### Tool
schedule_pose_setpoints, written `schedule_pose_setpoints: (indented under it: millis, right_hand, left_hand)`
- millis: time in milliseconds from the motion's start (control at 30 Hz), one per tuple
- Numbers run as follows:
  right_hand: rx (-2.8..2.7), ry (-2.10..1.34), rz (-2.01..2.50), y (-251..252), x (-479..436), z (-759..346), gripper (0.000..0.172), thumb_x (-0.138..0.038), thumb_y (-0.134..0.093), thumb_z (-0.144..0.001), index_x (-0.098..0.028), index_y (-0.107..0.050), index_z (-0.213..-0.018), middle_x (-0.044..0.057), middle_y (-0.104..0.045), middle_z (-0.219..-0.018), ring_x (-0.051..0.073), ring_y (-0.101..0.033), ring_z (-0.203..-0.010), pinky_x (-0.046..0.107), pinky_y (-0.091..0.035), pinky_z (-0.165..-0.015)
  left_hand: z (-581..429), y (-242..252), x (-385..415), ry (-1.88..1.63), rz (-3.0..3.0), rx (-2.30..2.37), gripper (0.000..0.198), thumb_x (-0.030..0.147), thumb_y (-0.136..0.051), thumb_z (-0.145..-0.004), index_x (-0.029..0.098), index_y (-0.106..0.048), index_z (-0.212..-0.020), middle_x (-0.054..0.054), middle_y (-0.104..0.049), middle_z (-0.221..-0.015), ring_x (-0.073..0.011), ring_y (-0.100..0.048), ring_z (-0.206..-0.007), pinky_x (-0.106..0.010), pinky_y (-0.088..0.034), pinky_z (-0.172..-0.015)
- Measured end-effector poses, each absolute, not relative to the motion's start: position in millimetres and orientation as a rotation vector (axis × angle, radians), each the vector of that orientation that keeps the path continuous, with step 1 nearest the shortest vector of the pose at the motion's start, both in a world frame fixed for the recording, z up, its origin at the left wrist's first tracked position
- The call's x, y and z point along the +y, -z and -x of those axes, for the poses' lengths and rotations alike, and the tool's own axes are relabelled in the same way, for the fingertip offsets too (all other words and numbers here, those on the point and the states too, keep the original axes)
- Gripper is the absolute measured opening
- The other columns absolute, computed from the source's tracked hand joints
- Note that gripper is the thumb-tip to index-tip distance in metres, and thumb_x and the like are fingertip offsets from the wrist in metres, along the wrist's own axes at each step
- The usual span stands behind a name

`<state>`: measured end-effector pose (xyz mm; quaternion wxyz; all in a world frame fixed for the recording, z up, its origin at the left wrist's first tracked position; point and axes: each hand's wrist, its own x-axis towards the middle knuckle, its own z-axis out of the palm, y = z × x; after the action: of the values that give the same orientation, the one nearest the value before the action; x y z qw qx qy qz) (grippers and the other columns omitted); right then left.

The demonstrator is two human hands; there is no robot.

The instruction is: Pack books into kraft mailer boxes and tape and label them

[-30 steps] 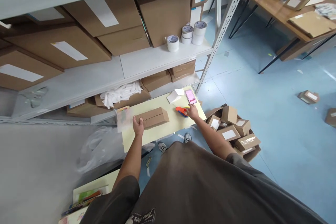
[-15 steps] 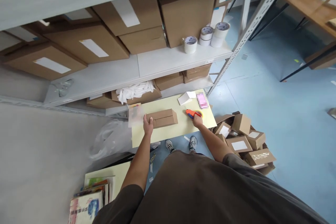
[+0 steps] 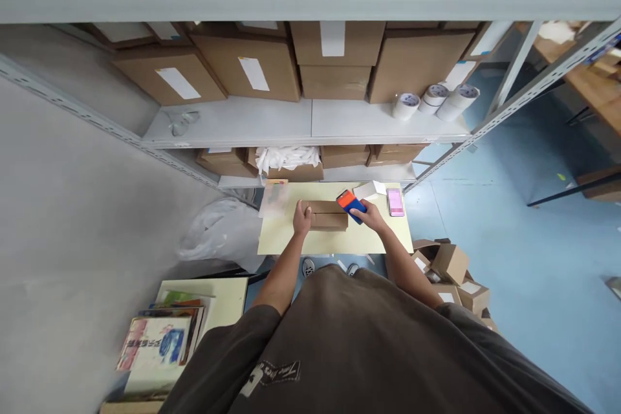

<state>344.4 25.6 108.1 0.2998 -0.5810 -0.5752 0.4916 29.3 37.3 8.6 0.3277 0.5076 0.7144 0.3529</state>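
Note:
A small brown cardboard box [image 3: 328, 215] lies lengthwise on the pale yellow table [image 3: 276, 244]. My left hand [image 3: 301, 218] grips the box at its left end, thumb on top. In my right hand [image 3: 371, 215] is an orange and blue tape dispenser [image 3: 352, 206], its orange head tilted over the box's right end. Whether the dispenser touches the cardboard I cannot tell. Behind it sits a folded white card or small box [image 3: 370, 191], with a phone [image 3: 395, 202] showing a pink screen to the right.
Metal shelving with cartons [image 3: 255, 68] and white tape rolls [image 3: 406, 105] rises behind the table. Flat clear plastic bags [image 3: 274, 199] lie at the table's left end. Small boxes [image 3: 451, 264] fill a container on the right floor; books [image 3: 158, 339] are stacked at lower left.
The tape dispenser has moved from the table's right side to the box's right end, turning to show its blue side. My left hand still holds the box. The camera view has levelled.

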Motion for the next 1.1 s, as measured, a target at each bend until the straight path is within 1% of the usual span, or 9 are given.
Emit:
schedule_pose_setpoints:
  millis: [133,333,433,667,833,900,967,1033,1100]
  right_hand:
    - [-1.72,-1.51,1.309,-125,48,-314,0.056,-0.075,-0.08,-0.075,-0.022,-0.06,-0.081,0.0,-0.061,-0.073,0.018,-0.058,-0.068,0.028,-0.048,-0.06]
    - [-1.792,-1.676,1.27,-119,55,-323,0.058,-0.07,-0.082,-0.075,-0.018,-0.07,-0.099,0.004,-0.07,-0.084,0.021,-0.064,-0.078,0.031,-0.053,-0.068]
    - [-1.762,-1.687,1.275,-116,54,-326,0.056,-0.068,-0.084,-0.075,-0.018,-0.07,-0.097,0.005,-0.071,-0.086,0.021,-0.066,-0.078,0.031,-0.055,-0.068]
    - [-1.749,-1.748,1.314,-117,58,-324,0.057,-0.069,-0.084,-0.072,-0.019,-0.068,-0.095,0.004,-0.07,-0.08,0.02,-0.066,-0.071,0.029,-0.054,-0.057]
    - [-1.812,-1.723,1.294,-116,58,-323,0.054,-0.066,-0.085,-0.073,-0.019,-0.07,-0.095,0.003,-0.071,-0.078,0.02,-0.066,-0.069,0.029,-0.053,-0.057]
    - [-1.816,-1.717,1.296,-117,57,-323,0.053,-0.066,-0.085,-0.073,-0.019,-0.069,-0.093,0.003,-0.07,-0.077,0.02,-0.066,-0.069,0.029,-0.054,-0.058]
    - [-1.83,-1.7,1.295,-119,57,-323,0.052,-0.065,-0.085,-0.073,-0.019,-0.07,-0.092,0.003,-0.071,-0.079,0.02,-0.066,-0.071,0.029,-0.055,-0.06]
    - [-1.86,-1.681,1.289,-121,57,-322,0.052,-0.065,-0.085,-0.072,-0.019,-0.071,-0.093,0.004,-0.071,-0.082,0.021,-0.067,-0.075,0.03,-0.056,-0.063]
    - [-1.887,-1.673,1.281,-124,57,-322,0.052,-0.064,-0.085,-0.072,-0.019,-0.072,-0.093,0.005,-0.072,-0.085,0.022,-0.067,-0.079,0.03,-0.056,-0.066]
  left_hand:
    - [-31,-8,36,-0.967,-1.304,1.839,0.066,0.044,-0.059,-0.101,0.015,-0.047,-0.159,-0.02,-0.053,-0.161,-0.0319,-0.048,-0.152,-0.047,-0.037,-0.127]
    - [-32,-5,36,-0.986,-1.296,1.816,0.065,0.041,-0.054,-0.103,0.014,-0.045,-0.161,-0.02,-0.053,-0.162,-0.0336,-0.047,-0.152,-0.05,-0.037,-0.126]
    - [-32,-5,35,-0.983,-1.295,1.805,0.065,0.041,-0.054,-0.103,0.014,-0.045,-0.161,-0.02,-0.052,-0.163,-0.0344,-0.048,-0.152,-0.051,-0.038,-0.125]
    - [-33,-13,36,-0.976,-1.274,1.797,0.065,0.042,-0.053,-0.102,0.014,-0.046,-0.161,-0.021,-0.052,-0.162,-0.0344,-0.049,-0.15,-0.05,-0.037,-0.125]
    - [-30,-27,31,-1.051,-1.292,1.883,0.075,0.047,-0.062,-0.098,0.013,-0.044,-0.162,-0.024,-0.05,-0.163,-0.0369,-0.045,-0.152,-0.053,-0.035,-0.124]
    - [-30,-35,30,-1.104,-1.3,1.926,0.066,0.052,-0.063,-0.097,0.015,-0.057,-0.152,-0.023,-0.06,-0.152,-0.0374,-0.052,-0.145,-0.052,-0.039,-0.121]
    - [-33,-43,31,-1.056,-1.234,1.879,0.055,0.061,-0.059,-0.098,0.017,-0.074,-0.127,-0.021,-0.075,-0.125,-0.0369,-0.066,-0.126,-0.049,-0.049,-0.11]
    - [-41,-48,34,-0.913,-1.066,1.723,0.061,0.074,-0.054,-0.097,0.018,-0.08,-0.098,-0.017,-0.079,-0.092,-0.0342,-0.075,-0.098,-0.045,-0.057,-0.088]
    - [-51,-51,38,-0.82,-0.916,1.52,0.073,0.084,-0.051,-0.092,0.017,-0.077,-0.083,-0.015,-0.075,-0.075,-0.0294,-0.074,-0.077,-0.038,-0.056,-0.069]
